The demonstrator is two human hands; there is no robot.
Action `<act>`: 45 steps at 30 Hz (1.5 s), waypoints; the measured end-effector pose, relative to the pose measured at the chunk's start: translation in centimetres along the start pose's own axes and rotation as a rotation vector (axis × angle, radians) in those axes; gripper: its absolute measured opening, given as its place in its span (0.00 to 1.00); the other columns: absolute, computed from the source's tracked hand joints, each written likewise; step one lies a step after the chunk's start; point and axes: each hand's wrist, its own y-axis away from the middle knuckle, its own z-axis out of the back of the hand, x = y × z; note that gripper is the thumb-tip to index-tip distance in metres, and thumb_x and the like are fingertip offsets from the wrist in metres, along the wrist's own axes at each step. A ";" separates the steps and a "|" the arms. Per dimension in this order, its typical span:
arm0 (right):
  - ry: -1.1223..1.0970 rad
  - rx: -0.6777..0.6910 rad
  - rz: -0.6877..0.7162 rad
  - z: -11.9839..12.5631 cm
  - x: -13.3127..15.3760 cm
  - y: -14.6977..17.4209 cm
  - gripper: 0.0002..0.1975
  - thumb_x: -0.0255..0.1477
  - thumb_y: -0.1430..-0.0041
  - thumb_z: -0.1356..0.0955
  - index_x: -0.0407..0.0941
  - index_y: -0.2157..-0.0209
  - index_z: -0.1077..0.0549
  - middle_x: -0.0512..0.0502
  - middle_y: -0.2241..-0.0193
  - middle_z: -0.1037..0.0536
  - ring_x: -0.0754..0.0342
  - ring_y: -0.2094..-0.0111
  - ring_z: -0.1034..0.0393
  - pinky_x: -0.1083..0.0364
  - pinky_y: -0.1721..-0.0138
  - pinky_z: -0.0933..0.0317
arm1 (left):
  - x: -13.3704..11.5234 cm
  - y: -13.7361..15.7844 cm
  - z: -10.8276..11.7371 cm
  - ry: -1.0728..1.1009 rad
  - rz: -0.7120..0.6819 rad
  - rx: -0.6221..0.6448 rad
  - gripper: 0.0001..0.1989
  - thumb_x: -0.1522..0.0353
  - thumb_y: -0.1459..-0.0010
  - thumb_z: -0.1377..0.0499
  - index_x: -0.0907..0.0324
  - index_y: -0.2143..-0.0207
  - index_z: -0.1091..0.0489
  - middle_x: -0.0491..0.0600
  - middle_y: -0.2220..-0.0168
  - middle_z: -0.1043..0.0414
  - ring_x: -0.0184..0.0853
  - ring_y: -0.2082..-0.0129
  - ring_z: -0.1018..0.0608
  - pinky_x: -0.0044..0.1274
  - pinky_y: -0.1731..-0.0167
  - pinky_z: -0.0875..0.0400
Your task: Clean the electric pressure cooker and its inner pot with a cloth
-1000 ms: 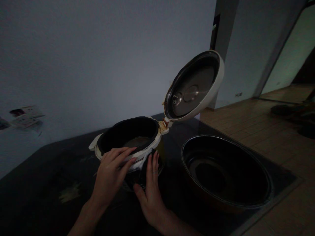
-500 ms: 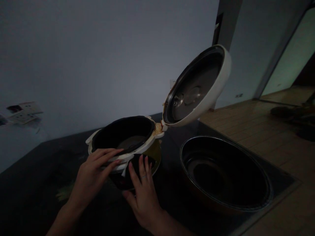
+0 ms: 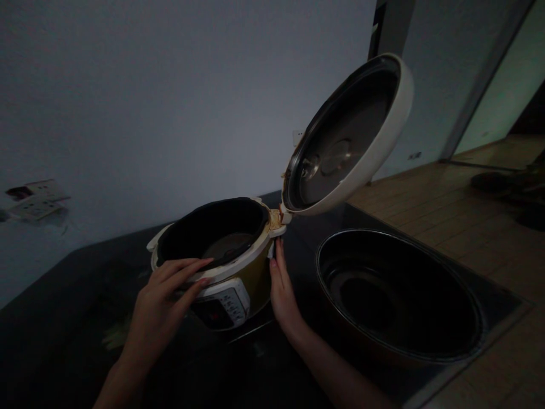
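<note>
A white and olive electric cooker (image 3: 259, 278) stands with its lid (image 3: 340, 153) raised on the hinge at the right. Its black inside shows a flat metal bottom. My left hand (image 3: 159, 301) grips the front-left rim, fingers over the edge and thumb below. Against the cooker's right side, under the hinge, my right hand (image 3: 284, 298) presses with fingers together. A sliver of a cloth (image 3: 271, 250) peeks out beside those fingers; most of it is hidden. The control panel (image 3: 223, 305) faces me at the front.
To the right, a wide dark pot (image 3: 398, 295) sits near the edge of the black tabletop (image 3: 255, 375). A wall (image 3: 191, 102) rises right behind the cooker. A pale scrap (image 3: 116, 335) lies left on the tabletop. Tiled floor (image 3: 417, 193) extends beyond.
My right hand has moved with the cloth from the control panel to the cooker's right side, uncovering the panel. My left hand keeps its place on the rim.
</note>
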 end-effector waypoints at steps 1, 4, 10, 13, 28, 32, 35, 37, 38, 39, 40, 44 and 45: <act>0.000 -0.002 0.003 -0.2 0.5 0.7 0.29 0.43 0.28 0.46 0.53 0.29 0.54 0.51 0.27 0.59 0.51 0.27 0.67 0.38 0.30 0.67 | 0.0 0.0 0.0 0.002 0.001 0.004 0.19 0.51 0.37 0.43 0.47 0.51 0.23 0.49 0.55 0.23 0.42 0.55 0.22 0.34 0.55 0.28; 0.030 0.054 0.038 -1.3 2.2 4.5 0.30 0.39 0.27 0.44 0.59 0.29 0.60 0.57 0.27 0.67 0.48 0.27 0.73 0.36 0.30 0.68 | -0.2 0.0 0.0 0.027 0.000 -0.002 0.18 0.52 0.38 0.42 0.47 0.51 0.23 0.48 0.55 0.23 0.41 0.55 0.22 0.33 0.55 0.28; 0.092 0.282 0.101 -2.8 3.2 9.3 0.34 0.36 0.28 0.42 0.64 0.30 0.66 0.58 0.28 0.68 0.43 0.28 0.73 0.32 0.32 0.61 | -0.5 -0.1 0.0 0.040 0.005 0.002 0.16 0.55 0.37 0.41 0.49 0.52 0.23 0.49 0.55 0.23 0.40 0.55 0.22 0.33 0.53 0.28; 0.076 0.150 0.086 -2.7 2.5 7.6 0.31 0.37 0.27 0.44 0.64 0.30 0.64 0.58 0.27 0.66 0.46 0.28 0.72 0.33 0.31 0.63 | -0.7 -0.2 0.0 0.038 0.011 -0.001 0.16 0.55 0.37 0.41 0.50 0.52 0.23 0.49 0.55 0.23 0.40 0.55 0.22 0.33 0.54 0.28; -0.180 -0.242 -0.006 -1.3 -2.1 -6.0 0.25 0.44 0.31 0.42 0.44 0.43 0.29 0.40 0.41 0.28 0.49 0.38 0.37 0.43 0.35 0.49 | -0.2 -0.4 -0.2 -0.008 -0.058 -0.016 0.14 0.58 0.36 0.41 0.51 0.52 0.24 0.50 0.53 0.22 0.43 0.52 0.22 0.37 0.50 0.30; -0.252 -0.258 -0.057 -0.8 -3.8 -6.7 0.22 0.45 0.32 0.37 0.42 0.51 0.26 0.40 0.49 0.24 0.47 0.45 0.30 0.39 0.41 0.41 | -0.5 -0.6 -0.1 0.007 -0.107 -0.013 0.14 0.58 0.36 0.42 0.52 0.52 0.25 0.50 0.52 0.21 0.43 0.51 0.22 0.37 0.48 0.30; -0.289 -0.267 -0.107 -0.6 -5.3 -5.8 0.20 0.44 0.32 0.35 0.42 0.52 0.26 0.41 0.51 0.23 0.47 0.49 0.28 0.40 0.44 0.38 | -0.5 -0.7 -0.1 -0.010 -0.121 -0.020 0.15 0.57 0.35 0.43 0.53 0.52 0.25 0.51 0.53 0.21 0.43 0.52 0.22 0.37 0.49 0.30; -0.314 -0.260 -0.105 -0.7 -5.7 -5.4 0.21 0.44 0.32 0.35 0.42 0.51 0.26 0.41 0.49 0.24 0.47 0.48 0.29 0.40 0.43 0.38 | -0.3 -0.6 -0.2 -0.024 -0.127 -0.017 0.15 0.58 0.35 0.43 0.53 0.51 0.25 0.51 0.53 0.21 0.44 0.52 0.22 0.37 0.50 0.30; -0.327 -0.252 -0.093 -0.7 -5.7 -5.5 0.21 0.44 0.32 0.36 0.42 0.50 0.27 0.41 0.48 0.24 0.46 0.47 0.29 0.39 0.42 0.39 | -0.1 -0.6 -0.2 -0.028 -0.131 -0.014 0.15 0.58 0.35 0.43 0.53 0.50 0.25 0.51 0.53 0.21 0.44 0.52 0.22 0.37 0.50 0.31; -0.339 -0.241 -0.078 -0.8 -5.6 -5.8 0.21 0.44 0.32 0.36 0.42 0.49 0.27 0.40 0.47 0.25 0.46 0.45 0.30 0.39 0.41 0.40 | 0.0 -0.5 -0.3 -0.029 -0.134 -0.011 0.15 0.58 0.35 0.43 0.53 0.50 0.25 0.51 0.53 0.21 0.44 0.52 0.22 0.38 0.50 0.31; -0.351 -0.228 -0.061 -0.8 -5.3 -6.3 0.21 0.44 0.32 0.35 0.42 0.49 0.27 0.40 0.47 0.25 0.46 0.44 0.31 0.38 0.41 0.41 | 0.2 -0.4 -0.3 -0.027 -0.137 -0.011 0.15 0.58 0.35 0.43 0.53 0.50 0.26 0.51 0.53 0.21 0.44 0.52 0.22 0.38 0.50 0.32; -0.381 -0.161 -0.019 -0.6 -4.6 -9.6 0.18 0.41 0.33 0.34 0.43 0.50 0.26 0.41 0.47 0.25 0.46 0.45 0.31 0.39 0.41 0.40 | 0.5 -0.3 -0.5 -0.015 -0.137 -0.020 0.17 0.56 0.35 0.43 0.53 0.50 0.25 0.51 0.53 0.21 0.45 0.52 0.23 0.38 0.50 0.33; -0.385 -0.143 -0.018 -0.5 -4.6 -10.4 0.18 0.41 0.33 0.34 0.43 0.51 0.26 0.41 0.47 0.25 0.46 0.46 0.30 0.40 0.42 0.39 | 0.5 -0.3 -0.5 -0.011 -0.138 -0.021 0.17 0.55 0.35 0.43 0.53 0.51 0.25 0.51 0.53 0.21 0.44 0.52 0.23 0.38 0.50 0.33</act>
